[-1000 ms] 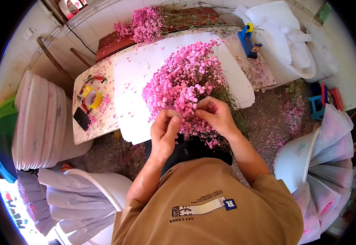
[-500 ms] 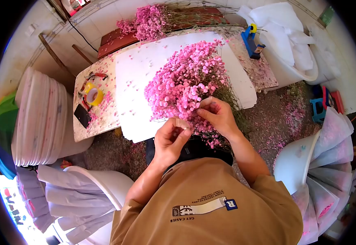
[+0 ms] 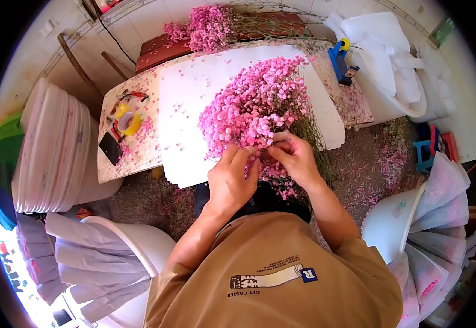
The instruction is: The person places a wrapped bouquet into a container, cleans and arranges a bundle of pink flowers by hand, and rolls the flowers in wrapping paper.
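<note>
A large bunch of small pink flowers (image 3: 254, 104) lies over white paper sheets (image 3: 180, 131) on the table, its green stems (image 3: 317, 136) toward the right. At the near edge of the blossoms is my left hand (image 3: 231, 177), its thumb and fingers curled together at the flowers. What is between those fingertips is too small to make out. Just to its right, my right hand (image 3: 294, 159) has thumb and forefinger drawn together among the blossoms; whatever they pinch is hidden.
Yellow tape (image 3: 128, 123), a black phone (image 3: 110, 148) and red-handled pliers (image 3: 138, 95) lie at the table's left. A blue tape dispenser (image 3: 340, 63) stands at the right. More pink flowers (image 3: 210, 27) lie behind. Tubs (image 3: 393, 216) with wrapped bunches flank me.
My left hand has moved right and up, closer to my right hand and against the blossoms. My right hand stays at the flowers. The whole view has shifted slightly.
</note>
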### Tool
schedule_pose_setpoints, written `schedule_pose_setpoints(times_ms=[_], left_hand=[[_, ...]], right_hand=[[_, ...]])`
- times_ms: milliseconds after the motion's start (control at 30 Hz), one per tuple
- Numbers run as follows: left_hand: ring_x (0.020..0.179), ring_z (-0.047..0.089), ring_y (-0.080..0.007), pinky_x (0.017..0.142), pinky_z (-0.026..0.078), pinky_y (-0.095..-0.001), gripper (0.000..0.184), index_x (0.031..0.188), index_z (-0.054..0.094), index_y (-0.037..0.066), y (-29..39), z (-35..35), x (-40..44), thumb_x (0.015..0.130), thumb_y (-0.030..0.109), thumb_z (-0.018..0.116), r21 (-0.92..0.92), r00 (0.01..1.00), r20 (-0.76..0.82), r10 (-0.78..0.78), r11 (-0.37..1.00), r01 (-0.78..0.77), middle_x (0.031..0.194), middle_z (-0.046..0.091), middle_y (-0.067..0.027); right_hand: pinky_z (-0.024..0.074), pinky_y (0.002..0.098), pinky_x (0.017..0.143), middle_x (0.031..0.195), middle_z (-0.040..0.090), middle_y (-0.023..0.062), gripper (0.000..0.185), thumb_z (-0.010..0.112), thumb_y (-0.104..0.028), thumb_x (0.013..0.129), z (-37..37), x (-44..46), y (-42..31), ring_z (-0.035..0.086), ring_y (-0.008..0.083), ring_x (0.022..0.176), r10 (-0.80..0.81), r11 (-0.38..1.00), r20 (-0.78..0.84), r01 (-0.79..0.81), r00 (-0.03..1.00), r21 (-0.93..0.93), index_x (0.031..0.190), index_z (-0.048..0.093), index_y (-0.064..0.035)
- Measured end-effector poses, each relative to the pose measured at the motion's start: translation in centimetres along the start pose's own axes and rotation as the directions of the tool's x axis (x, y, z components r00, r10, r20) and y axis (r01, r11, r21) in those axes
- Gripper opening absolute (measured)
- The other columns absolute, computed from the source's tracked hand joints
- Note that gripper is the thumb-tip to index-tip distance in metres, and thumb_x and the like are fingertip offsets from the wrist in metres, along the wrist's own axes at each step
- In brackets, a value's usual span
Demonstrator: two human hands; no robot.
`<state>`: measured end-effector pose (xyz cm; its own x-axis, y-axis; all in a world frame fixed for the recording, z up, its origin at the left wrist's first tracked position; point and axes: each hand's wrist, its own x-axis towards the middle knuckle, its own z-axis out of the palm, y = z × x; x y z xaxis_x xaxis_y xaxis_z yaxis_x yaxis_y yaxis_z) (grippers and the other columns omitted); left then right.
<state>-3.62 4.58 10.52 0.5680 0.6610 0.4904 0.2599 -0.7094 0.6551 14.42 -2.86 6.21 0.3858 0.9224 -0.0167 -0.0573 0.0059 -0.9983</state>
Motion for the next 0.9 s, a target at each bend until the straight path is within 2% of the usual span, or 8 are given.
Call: schedule_pose_setpoints(times_ms=[100, 200, 533, 600, 633, 667, 733, 900], left_hand=[[0.068, 0.063, -0.0285, 0.059, 0.052, -0.0389, 0.016, 0.098, 0.072, 0.005, 0.3, 0.5, 0.3, 0.083, 0.005, 0.077, 0.186, 0.999, -0.039, 0.033, 0.982, -0.025, 0.082, 0.059, -0.0099], [0.067, 0.063, -0.0278, 0.057, 0.051, -0.0391, 0.014, 0.096, 0.073, 0.005, -0.4, 1.0, 0.2, 0.083, 0.007, 0.077, 0.269, 0.994, -0.018, 0.108, 0.958, -0.099, 0.081, 0.056, -0.0090], [0.064, 0.053, -0.0161, 0.057, 0.042, -0.0281, 0.014, 0.088, 0.069, 0.003, -2.2, -0.6, -1.7, 0.083, -0.010, 0.072, -0.139, 0.979, -0.170, 0.111, 0.981, -0.135, 0.076, 0.055, -0.0037], [0.062, 0.048, -0.0125, 0.056, 0.038, -0.0258, 0.011, 0.093, 0.066, 0.003, -3.6, -0.7, -2.3, 0.092, -0.007, 0.067, -0.557, 0.956, -0.202, -0.212, 0.828, 0.066, 0.076, 0.054, -0.0003], [0.060, 0.043, -0.0098, 0.054, 0.034, -0.0237, 0.003, 0.099, 0.061, 0.003, -3.1, -1.7, -2.0, 0.102, 0.004, 0.059, -0.740, 0.914, -0.029, -0.405, 0.624, 0.253, 0.077, 0.053, 0.0004], [0.058, 0.041, -0.0092, 0.051, 0.030, -0.0231, 0.009, 0.101, 0.060, 0.002, -3.6, -2.8, -1.9, 0.103, 0.009, 0.054, -0.897, 0.849, 0.199, -0.489, 0.257, 0.358, 0.076, 0.053, -0.0023], [0.057, 0.040, -0.0083, 0.049, 0.029, -0.0223, 0.010, 0.101, 0.059, 0.001, -3.5, -3.5, -1.8, 0.100, 0.007, 0.051, -0.924, 0.833, 0.322, -0.451, 0.045, 0.381, 0.076, 0.054, -0.0028], [0.057, 0.038, -0.0060, 0.049, 0.027, -0.0231, 0.013, 0.102, 0.064, 0.000, -2.9, -3.1, -1.9, 0.098, 0.005, 0.052, -0.818, 0.779, 0.406, -0.478, 0.190, 0.543, 0.077, 0.054, -0.0007]], right_hand=[[0.0517, 0.0240, 0.071, 0.093, 0.073, 0.0058, 0.020, 0.064, -0.002, 0.099, 0.2, 0.0, -0.2, 0.066, 0.0083, 0.080, 0.007, 1.000, 0.022, -0.007, 1.000, 0.003, 0.118, 0.062, 0.0008], [0.0463, 0.0209, 0.063, 0.085, 0.070, 0.0005, 0.023, 0.069, -0.004, 0.097, 0.4, -0.1, -0.2, 0.059, 0.0026, 0.073, 0.015, 1.000, 0.008, -0.015, 1.000, -0.008, 0.120, 0.065, 0.0001], [0.0478, 0.0210, 0.066, 0.086, 0.072, 0.0030, 0.022, 0.068, -0.003, 0.098, 0.6, 0.0, 0.3, 0.062, 0.0041, 0.075, -0.029, 0.999, 0.009, 0.029, 1.000, 0.036, 0.119, 0.065, 0.0011], [0.0481, 0.0215, 0.065, 0.087, 0.072, 0.0038, 0.023, 0.068, -0.003, 0.097, 0.4, -0.1, 0.0, 0.063, 0.0048, 0.076, -0.013, 0.999, 0.016, 0.013, 1.000, -0.032, 0.120, 0.065, 0.0009], [0.0483, 0.0220, 0.065, 0.088, 0.073, 0.0046, 0.024, 0.069, -0.004, 0.097, 0.3, -0.1, -0.2, 0.064, 0.0055, 0.077, 0.002, 0.995, 0.020, 0.000, 1.000, -0.101, 0.120, 0.064, 0.0007], [0.0483, 0.0220, 0.065, 0.088, 0.073, 0.0046, 0.024, 0.069, -0.004, 0.097, 0.3, -0.2, -0.1, 0.064, 0.0055, 0.077, 0.004, 0.995, 0.021, -0.002, 1.000, -0.101, 0.120, 0.064, 0.0007], [0.0475, 0.0225, 0.063, 0.087, 0.072, 0.0041, 0.026, 0.070, -0.005, 0.096, 0.2, -0.1, 0.1, 0.063, 0.0053, 0.076, -0.002, 0.997, 0.004, 0.002, 1.000, -0.071, 0.121, 0.064, 0.0000], [0.0470, 0.0228, 0.062, 0.087, 0.072, 0.0036, 0.027, 0.070, -0.006, 0.096, 0.2, 0.0, 0.3, 0.062, 0.0050, 0.075, -0.008, 1.000, 0.009, 0.008, 1.000, -0.006, 0.122, 0.064, -0.0003]])
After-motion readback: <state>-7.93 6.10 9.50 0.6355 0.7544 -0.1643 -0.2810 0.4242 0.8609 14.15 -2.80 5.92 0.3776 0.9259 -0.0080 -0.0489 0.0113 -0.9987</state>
